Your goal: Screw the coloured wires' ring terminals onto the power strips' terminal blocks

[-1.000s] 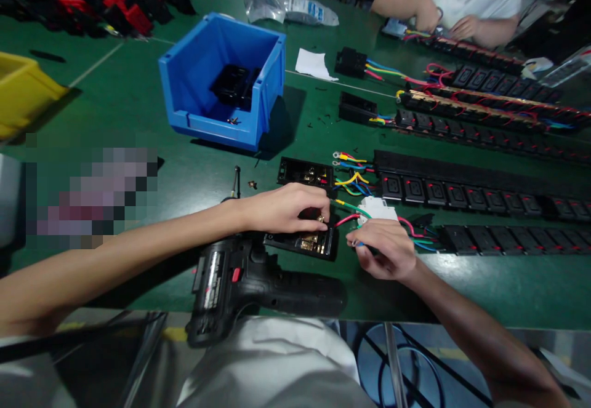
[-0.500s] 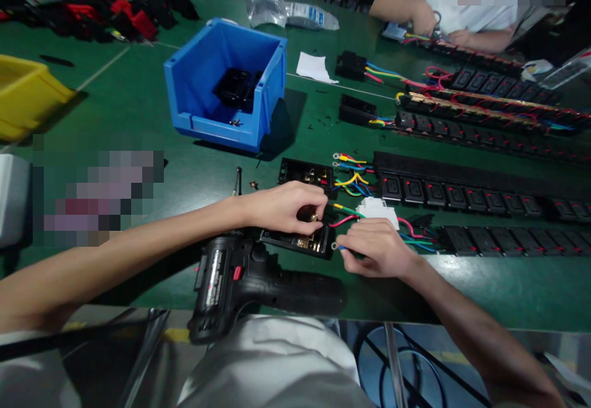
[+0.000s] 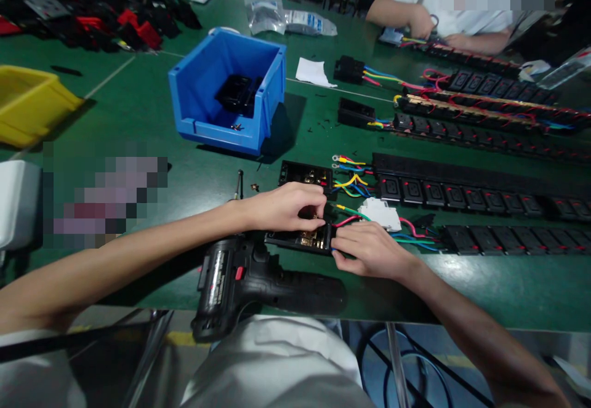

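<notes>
My left hand [image 3: 281,207] rests on top of a small black terminal box [image 3: 301,240] with brass contacts, its fingertips pinched over a contact at the box's right end. My right hand [image 3: 369,250] pinches a blue wire at the box's right edge, beside red and green wires [image 3: 347,213] that run off to a black socket strip [image 3: 512,240]. A white plastic part [image 3: 381,212] lies just beyond my right hand. A black cordless screwdriver [image 3: 258,285] lies on the table edge just below the box.
A second open black box [image 3: 305,174] lies just behind. A blue bin [image 3: 226,88] holds black parts, a yellow bin [image 3: 32,103] stands left. More socket strips [image 3: 462,180] fill the right side. Another person's hands [image 3: 431,26] work at the far side. A screwdriver bit [image 3: 239,184] lies nearby.
My right hand has moved left, carrying the blue wire up to the box's right edge. My left hand stays over the box, fingers shifting slightly.
</notes>
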A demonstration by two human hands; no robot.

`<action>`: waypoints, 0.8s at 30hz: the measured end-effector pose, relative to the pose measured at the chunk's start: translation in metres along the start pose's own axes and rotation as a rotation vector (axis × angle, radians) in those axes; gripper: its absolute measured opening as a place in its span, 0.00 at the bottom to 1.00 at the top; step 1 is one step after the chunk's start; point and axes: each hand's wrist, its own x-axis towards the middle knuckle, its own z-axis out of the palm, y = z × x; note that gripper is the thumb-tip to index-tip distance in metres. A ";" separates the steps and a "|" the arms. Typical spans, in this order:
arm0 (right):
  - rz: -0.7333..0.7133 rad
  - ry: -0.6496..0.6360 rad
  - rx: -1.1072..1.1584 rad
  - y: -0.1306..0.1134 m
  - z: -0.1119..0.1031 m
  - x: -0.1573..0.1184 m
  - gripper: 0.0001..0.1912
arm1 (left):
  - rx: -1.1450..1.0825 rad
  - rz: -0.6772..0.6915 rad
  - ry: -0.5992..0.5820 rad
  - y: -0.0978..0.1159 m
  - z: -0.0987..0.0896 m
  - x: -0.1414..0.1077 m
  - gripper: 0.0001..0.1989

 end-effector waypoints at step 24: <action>-0.031 0.019 0.047 0.007 -0.006 0.001 0.09 | 0.077 0.041 0.049 0.018 -0.009 -0.005 0.10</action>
